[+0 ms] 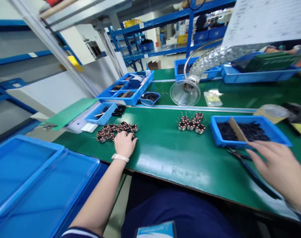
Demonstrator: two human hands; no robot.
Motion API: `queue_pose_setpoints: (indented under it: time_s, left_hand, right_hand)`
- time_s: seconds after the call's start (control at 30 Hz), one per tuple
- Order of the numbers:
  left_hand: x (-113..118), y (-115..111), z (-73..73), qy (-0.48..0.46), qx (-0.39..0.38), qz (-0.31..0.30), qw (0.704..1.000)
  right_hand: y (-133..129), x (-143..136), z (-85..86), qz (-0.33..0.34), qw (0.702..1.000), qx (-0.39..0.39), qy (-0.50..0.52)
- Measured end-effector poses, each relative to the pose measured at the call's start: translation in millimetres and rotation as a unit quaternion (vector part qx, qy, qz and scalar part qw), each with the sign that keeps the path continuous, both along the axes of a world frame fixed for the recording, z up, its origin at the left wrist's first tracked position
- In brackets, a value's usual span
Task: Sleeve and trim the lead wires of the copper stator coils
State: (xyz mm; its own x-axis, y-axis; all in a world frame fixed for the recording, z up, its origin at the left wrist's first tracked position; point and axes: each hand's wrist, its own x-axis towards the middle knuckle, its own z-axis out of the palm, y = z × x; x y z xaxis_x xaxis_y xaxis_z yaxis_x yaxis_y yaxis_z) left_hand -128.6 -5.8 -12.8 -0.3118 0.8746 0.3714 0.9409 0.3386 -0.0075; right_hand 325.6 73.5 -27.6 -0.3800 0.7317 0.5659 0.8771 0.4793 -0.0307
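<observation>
Evidently, wound coils are being handled at the near side of the green bench (165,152). The left hand (124,144) is laid on the near edge of the left-hand cluster of coils (106,134), with its fingers curled down; whether one is gripped cannot be told, as the fingertips are hidden. The right hand (276,162) is blurred, held over the pliers (253,178) at the near rim of the blue tray (229,144), with thumb and fingers narrowly parted and nothing seen between them.

For good handling, a coil is probably best taken by its outer wall, so that the thin wires are neither bent nor snagged on neighbours. Black pieces (254,131) are likely best picked singly, with the cardboard divider (237,129) left undisturbed.

Most coils, including those in the second cluster (190,125) left of the tray, are stood on end: the ring axis is roughly upright, the opening is faced upward, and fine wires are splayed up and outward. The pliers are laid aslant, their nose pointed away and leftward, their handles run toward the near right. The black pieces are strewn in mixed directions.
</observation>
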Motion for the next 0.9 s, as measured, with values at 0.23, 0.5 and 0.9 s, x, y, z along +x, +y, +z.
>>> queue_pose_setpoints:
  time_s: [0.23,0.5,0.9]
  left_hand:
    - [36.2,13.4,-11.4,-0.04,-0.004,-0.141,0.989]
    - [119.5,-10.6,-8.2,-0.214,-0.118,-0.543,0.803]
    - [141.9,-24.7,-27.1,-0.329,-0.082,-0.388,0.857]
  right_hand:
    - [73.0,-64.9,36.7,-0.039,0.958,-0.22,-0.18]
    - [87.7,-78.6,32.5,-0.087,0.943,-0.248,-0.203]
    - [76.8,-69.0,42.2,-0.049,0.965,-0.211,-0.151]
